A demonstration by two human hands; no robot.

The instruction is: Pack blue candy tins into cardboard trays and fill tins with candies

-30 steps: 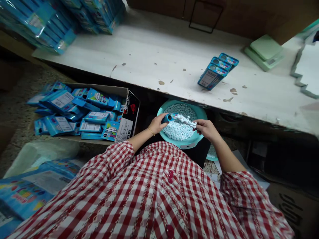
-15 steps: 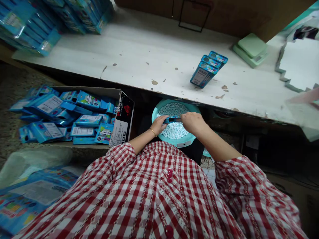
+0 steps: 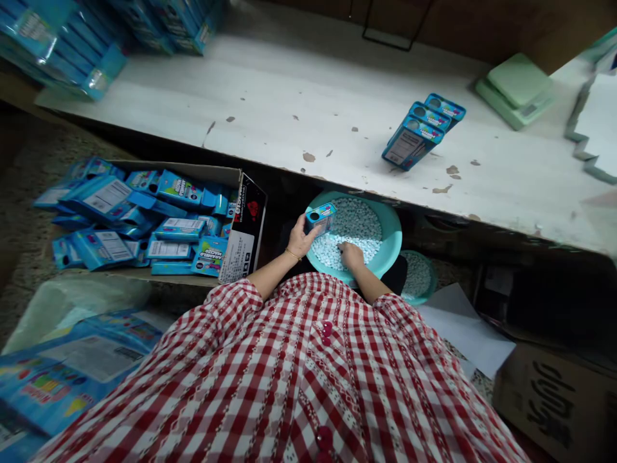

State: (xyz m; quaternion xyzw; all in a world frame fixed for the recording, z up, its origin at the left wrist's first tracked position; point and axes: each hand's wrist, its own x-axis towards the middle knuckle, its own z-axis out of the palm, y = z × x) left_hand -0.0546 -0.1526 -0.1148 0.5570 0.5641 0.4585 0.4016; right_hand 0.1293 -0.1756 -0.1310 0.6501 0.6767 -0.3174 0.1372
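Near tabletop (image 3: 289, 128), printed blue carton (image 3: 322, 220) within closed left fingers (image 3: 301, 225); right fingers (image 3: 346, 251), grip unclear

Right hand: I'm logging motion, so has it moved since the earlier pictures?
Yes; the right hand has moved left against the basin, down to the pellets.

packing workshop | worn white bench (image 3: 279, 83) | green scale (image 3: 518, 83) | blue boxes (image 3: 166, 249) in carton (image 3: 247, 225) | pellet-filled basin (image 3: 392, 233)

Has a long white table (image 3: 289, 77) running from side to side, with chipped brown spots on top. Has a big brown wall or board (image 3: 463, 26) behind it, hard to tell which. Shows a speckled, grey-brown floor (image 3: 24, 186) at the left. Looks bright on the tabletop, very dark underneath.
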